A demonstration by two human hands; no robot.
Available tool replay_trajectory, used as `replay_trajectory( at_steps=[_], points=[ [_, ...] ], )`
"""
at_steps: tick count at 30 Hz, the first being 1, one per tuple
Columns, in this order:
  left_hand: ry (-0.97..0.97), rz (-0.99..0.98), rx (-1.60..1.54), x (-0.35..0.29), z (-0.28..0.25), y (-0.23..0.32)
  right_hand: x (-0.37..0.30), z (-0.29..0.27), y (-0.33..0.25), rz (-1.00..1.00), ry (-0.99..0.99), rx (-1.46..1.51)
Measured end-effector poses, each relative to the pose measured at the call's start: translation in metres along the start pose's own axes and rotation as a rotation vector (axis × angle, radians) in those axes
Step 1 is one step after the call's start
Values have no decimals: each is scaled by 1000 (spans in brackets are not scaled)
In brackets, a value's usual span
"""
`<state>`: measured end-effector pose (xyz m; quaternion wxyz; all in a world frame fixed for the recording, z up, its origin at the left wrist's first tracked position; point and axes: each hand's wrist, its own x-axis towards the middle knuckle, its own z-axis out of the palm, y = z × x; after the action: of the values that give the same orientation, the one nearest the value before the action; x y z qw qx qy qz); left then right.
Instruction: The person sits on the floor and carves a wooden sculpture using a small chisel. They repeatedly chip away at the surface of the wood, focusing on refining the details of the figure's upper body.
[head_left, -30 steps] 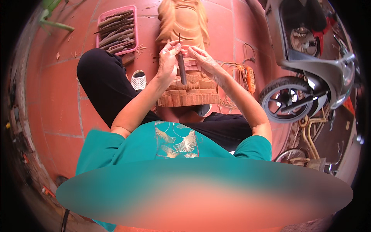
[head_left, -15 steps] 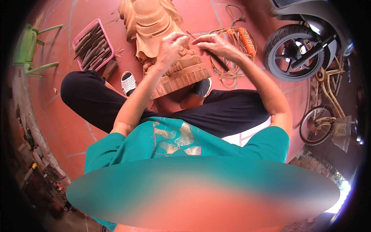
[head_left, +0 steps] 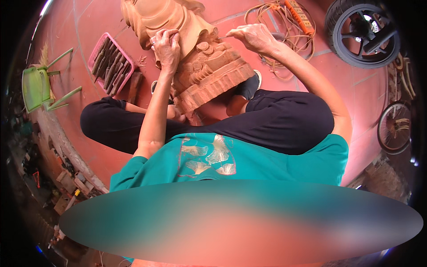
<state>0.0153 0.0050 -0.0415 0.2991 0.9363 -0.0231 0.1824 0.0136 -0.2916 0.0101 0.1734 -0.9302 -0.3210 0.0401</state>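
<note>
A carved wooden statue (head_left: 175, 22) lies in front of me, its draped robe at the far end. Its stepped base (head_left: 213, 82), with small round carvings, points toward my legs. My left hand (head_left: 167, 50) is on the robe, fingers curled closed; whatever may be in them is hidden. To the right, my right hand (head_left: 254, 38) is closed around a thin carving tool (head_left: 223, 37). The tool's slim metal shaft points left at the carved edge of the statue; whether its tip touches the wood is too small to tell.
Left of the statue stands a pink basket (head_left: 132, 66) of carving tools, with a wooden block (head_left: 135, 86) beside it. A green chair (head_left: 36, 89) is farther left. An orange power strip (head_left: 300, 17) with coiled cord and a motorbike wheel (head_left: 338, 33) are at right.
My hands have moved apart: the left has shifted left onto the robe, and the right now holds the tool more level beside the statue. The whole view has also shifted.
</note>
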Motion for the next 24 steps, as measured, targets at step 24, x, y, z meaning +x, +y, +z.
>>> replay_trajectory(
  at_steps=[24],
  points=[
    [-17,-34,-32,1,-2,7,60,15,-49,-47,-41,-9]
  ],
)
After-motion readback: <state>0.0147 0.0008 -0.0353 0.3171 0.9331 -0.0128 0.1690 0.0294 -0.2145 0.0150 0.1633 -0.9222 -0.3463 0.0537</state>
